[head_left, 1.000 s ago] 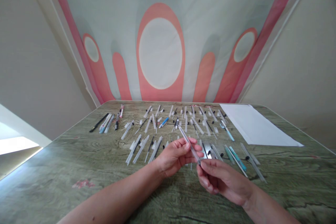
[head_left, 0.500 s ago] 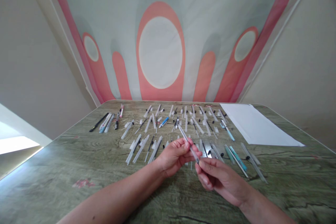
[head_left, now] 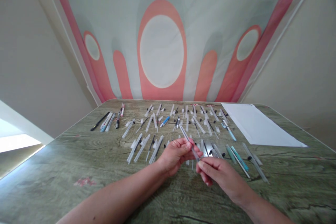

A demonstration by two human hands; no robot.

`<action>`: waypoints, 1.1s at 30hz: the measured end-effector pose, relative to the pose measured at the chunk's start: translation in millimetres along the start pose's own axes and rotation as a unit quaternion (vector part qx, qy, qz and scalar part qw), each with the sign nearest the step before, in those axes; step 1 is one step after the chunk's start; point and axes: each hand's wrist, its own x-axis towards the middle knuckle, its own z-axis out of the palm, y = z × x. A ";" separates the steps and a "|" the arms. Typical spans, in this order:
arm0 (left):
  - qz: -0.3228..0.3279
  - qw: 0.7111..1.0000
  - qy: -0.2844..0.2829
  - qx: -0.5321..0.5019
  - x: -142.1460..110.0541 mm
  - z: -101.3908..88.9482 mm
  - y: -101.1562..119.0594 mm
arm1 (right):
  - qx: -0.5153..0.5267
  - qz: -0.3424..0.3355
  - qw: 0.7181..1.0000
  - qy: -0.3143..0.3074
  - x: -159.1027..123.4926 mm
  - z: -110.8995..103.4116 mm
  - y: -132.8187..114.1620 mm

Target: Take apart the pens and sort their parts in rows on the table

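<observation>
A slim, see-through pen [head_left: 184,133] slants across the middle of the head view, its far end pointing up and left. My left hand [head_left: 173,155] is closed around its middle, thumb on top. At the pen's near end, my right hand [head_left: 219,172] pinches with thumb and forefinger; the fingertips cover that end. Both hands are held above the table, in front of rows of clear pen barrels [head_left: 133,149], dark thin refills [head_left: 150,148] and small black pieces. Some of these parts are hidden behind my hands.
A white sheet of paper [head_left: 262,126] lies at the right of the wood-grain table [head_left: 110,196]. Teal pen parts [head_left: 239,158] are right of my hands. A blue pen [head_left: 165,121] sits among the barrels. Several pens [head_left: 107,122] lie at the left. Behind stands a patterned wall panel.
My right fingers have closed a little more around the pen's near end. The pen and my left hand stay nearly where they were; the view has shifted slightly.
</observation>
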 end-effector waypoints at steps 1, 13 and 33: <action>0.002 1.000 0.009 0.003 0.3 0.0 -0.8 | -0.048 -0.006 0.999 0.020 0.0 0.0 0.9; 0.014 1.000 0.013 0.009 -1.1 1.4 2.4 | 0.126 0.050 0.991 -0.018 -0.6 1.5 -5.4; 0.013 1.000 0.015 0.014 -0.8 0.3 -2.4 | 0.048 0.047 0.998 0.021 0.6 0.2 1.6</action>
